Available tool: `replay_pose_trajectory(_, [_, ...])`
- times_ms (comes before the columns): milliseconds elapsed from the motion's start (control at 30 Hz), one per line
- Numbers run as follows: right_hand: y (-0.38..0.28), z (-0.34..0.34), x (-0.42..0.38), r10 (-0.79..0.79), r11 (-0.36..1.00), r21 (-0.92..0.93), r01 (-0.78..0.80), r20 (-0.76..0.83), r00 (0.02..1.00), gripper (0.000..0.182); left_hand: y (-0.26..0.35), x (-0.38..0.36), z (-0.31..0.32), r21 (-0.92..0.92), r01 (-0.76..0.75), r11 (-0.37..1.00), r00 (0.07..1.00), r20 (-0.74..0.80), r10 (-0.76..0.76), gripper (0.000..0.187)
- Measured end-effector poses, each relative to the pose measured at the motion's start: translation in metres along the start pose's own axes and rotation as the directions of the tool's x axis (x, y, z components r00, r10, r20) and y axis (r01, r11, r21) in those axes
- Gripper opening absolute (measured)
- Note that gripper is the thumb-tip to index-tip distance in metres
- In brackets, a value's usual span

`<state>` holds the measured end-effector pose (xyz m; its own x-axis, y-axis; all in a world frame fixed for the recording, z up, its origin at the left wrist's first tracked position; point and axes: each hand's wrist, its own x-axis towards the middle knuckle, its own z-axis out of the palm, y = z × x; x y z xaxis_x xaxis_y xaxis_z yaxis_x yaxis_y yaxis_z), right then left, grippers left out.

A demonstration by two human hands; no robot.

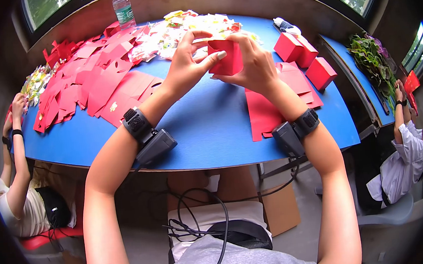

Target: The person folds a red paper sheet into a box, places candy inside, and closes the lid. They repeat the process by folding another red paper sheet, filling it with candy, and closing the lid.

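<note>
The step in hand looks like shaping or squaring up a small red box (233,61), held up over the worktop (211,124), midway between its left and right edges. The next move seems to call for even, light pressure at the folds, since the walls look like thin card that could buckle, with one hand keeping the shape while the other works.

The right hand (256,61) has its fingers clamped on the box from the right, the index along the top and the thumb at the lower edge. The left hand (187,62) comes in from the other side, its thumb laid against the box and its index arched near the top; whether those fingers grip or only steady it, I cannot tell. Both forearms reach in over the near edge, elbows bent outward, hands meeting in front of the body.

Toward the worktop's right edge sit three more boxes (320,73). Flat red sheets (264,113) lie under the right forearm, and a wider spread of red card (88,86) covers the left side. Small packets (199,25) are heaped near the far edge.
</note>
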<state>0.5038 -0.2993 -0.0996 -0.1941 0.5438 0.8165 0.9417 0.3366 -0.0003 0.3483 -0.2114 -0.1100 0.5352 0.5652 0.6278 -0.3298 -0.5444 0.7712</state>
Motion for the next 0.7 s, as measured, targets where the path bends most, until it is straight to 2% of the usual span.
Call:
replay_pose_trajectory(100, [0.0, 0.0, 0.0, -0.025, 1.0, -0.01, 0.024, -0.021, 0.999, 0.074, 0.002, -0.001, 0.0, 0.02, 0.037, 0.999, 0.999, -0.013, -0.037, 0.053])
replay_pose_trajectory(267, [-0.001, 0.001, -0.001, -0.035, 0.999, -0.016, 0.034, -0.014, 0.999, 0.074, 0.004, -0.002, 0.001, -0.12, 0.144, 0.982, 0.989, 0.003, -0.145, 0.061])
replay_pose_trajectory(500, [-0.005, -0.001, 0.001, -0.061, 0.998, 0.016, 0.061, -0.042, 0.997, 0.076, -0.001, -0.002, -0.003, -0.055, 0.236, 0.97, 0.972, 0.03, -0.234, 0.065])
replay_pose_trajectory(567, [-0.003, -0.002, 0.002, -0.048, 0.999, 0.022, 0.049, -0.049, 0.998, 0.076, -0.002, -0.002, -0.003, -0.162, 0.247, 0.955, 0.969, 0.019, -0.247, 0.062])
replay_pose_trajectory(633, [0.005, -0.003, 0.007, -0.024, 0.993, 0.114, 0.043, -0.165, 0.986, 0.079, -0.006, -0.001, -0.004, -0.161, 0.246, 0.956, 0.968, -0.001, -0.249, 0.057])
replay_pose_trajectory(700, [0.012, -0.007, 0.012, 0.046, 0.988, 0.157, -0.01, -0.226, 0.973, 0.078, -0.009, 0.002, -0.01, -0.276, 0.288, 0.917, 0.948, -0.052, -0.313, 0.051])
